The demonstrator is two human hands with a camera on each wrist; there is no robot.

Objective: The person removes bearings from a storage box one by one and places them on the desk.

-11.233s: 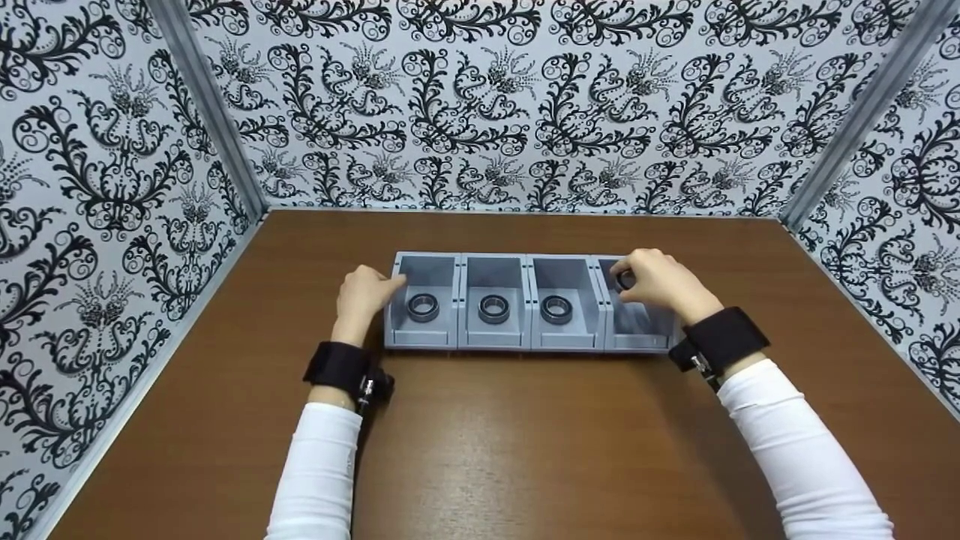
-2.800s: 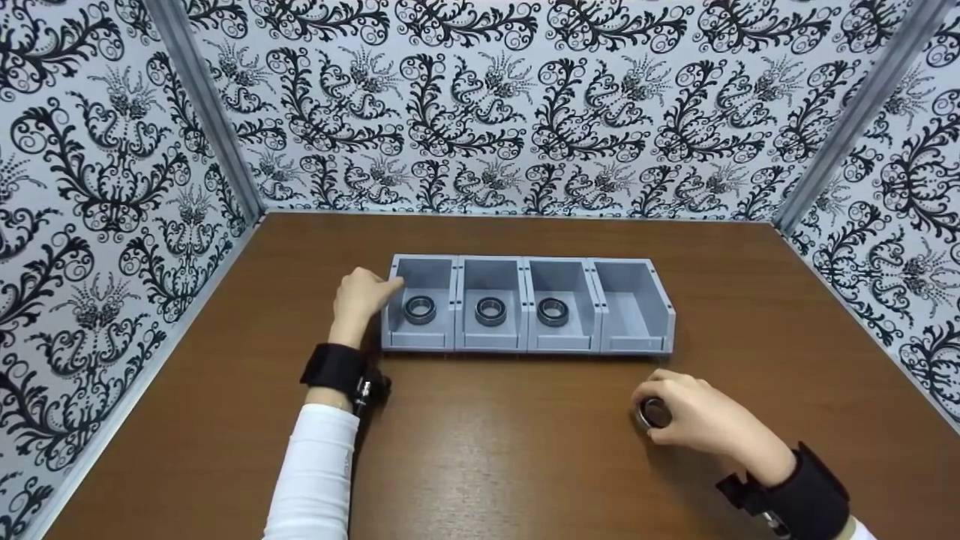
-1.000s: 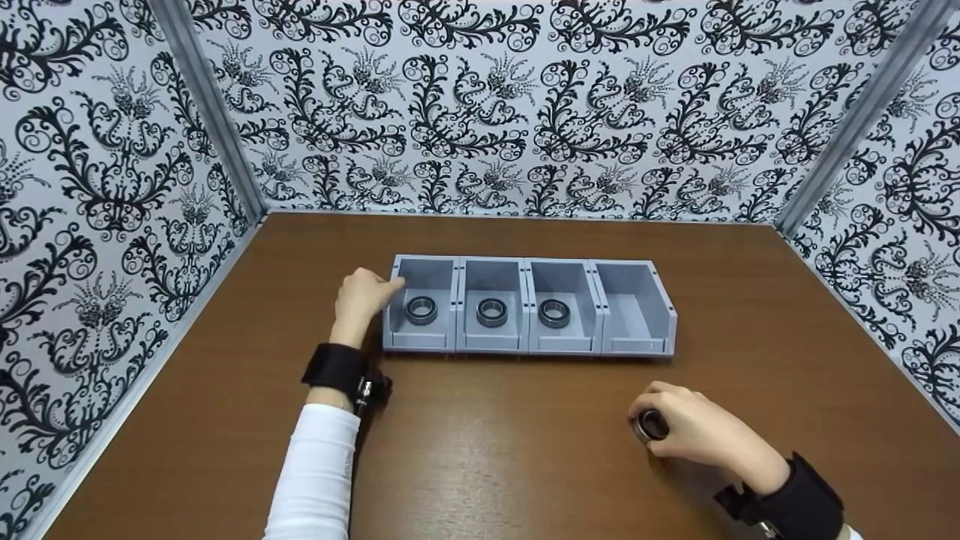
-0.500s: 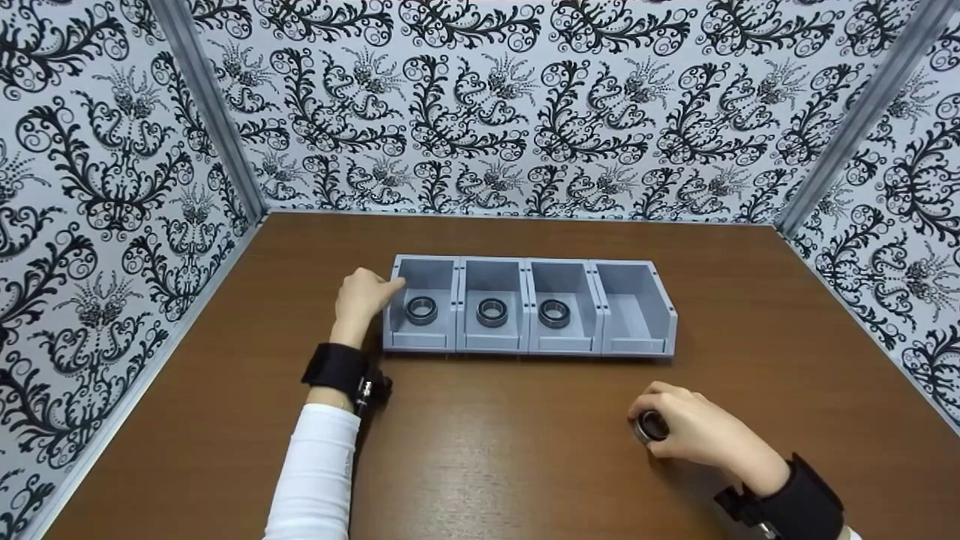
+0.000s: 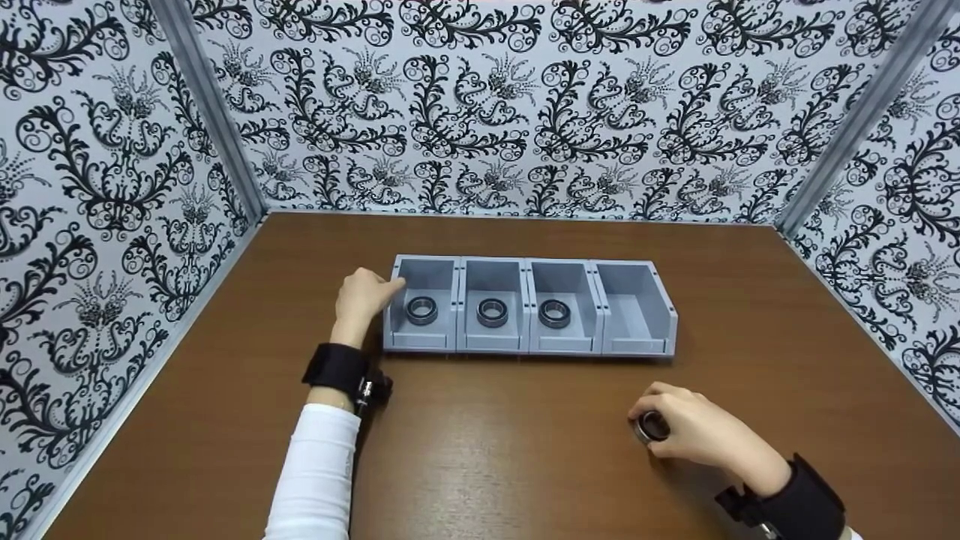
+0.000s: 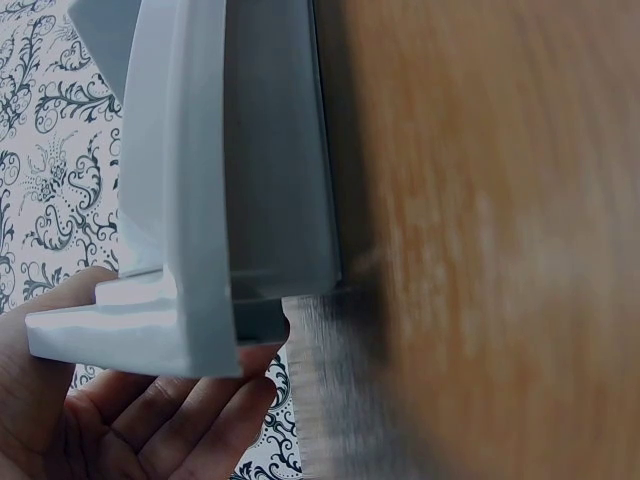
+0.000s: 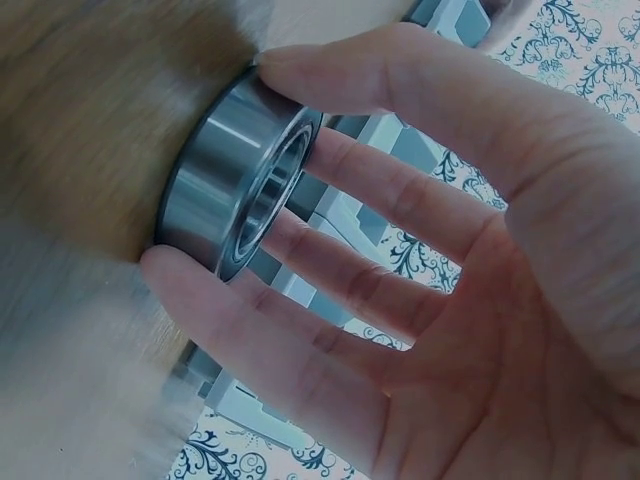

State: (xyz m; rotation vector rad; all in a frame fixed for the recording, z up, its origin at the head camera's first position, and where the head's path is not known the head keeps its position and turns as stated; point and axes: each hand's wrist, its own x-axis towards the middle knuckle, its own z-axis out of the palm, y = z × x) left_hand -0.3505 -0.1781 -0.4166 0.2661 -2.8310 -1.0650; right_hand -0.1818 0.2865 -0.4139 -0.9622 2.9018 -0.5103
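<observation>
My left hand [image 5: 361, 296] grips the left side wall of the leftmost grey bin, its thumb over the rim. In the left wrist view the fingers [image 6: 205, 425] lie beyond the bin wall [image 6: 205, 180]. My right hand [image 5: 701, 431] holds a ball bearing [image 5: 642, 431] at the table, in front of the bins' right end. Close up, the steel bearing [image 7: 215, 165] sits between thumb and fingertips, at the wood surface. Three like bearings lie flat, one each in the left bin [image 5: 421, 310], the second [image 5: 492, 313] and the third [image 5: 554, 313]. The rightmost bin [image 5: 631, 319] holds nothing.
Grey bins stand side by side in a row [image 5: 491, 343] on the brown wooden table [image 5: 480, 435]. Patterned black-and-white panels [image 5: 480, 105] enclose the back and both sides, with metal posts [image 5: 206, 105] at the corners.
Earlier my right hand held a bearing inside the rightmost bin; it has since come with it to the table in front. Lately both hands stay still. The left hand keeps its place throughout.
</observation>
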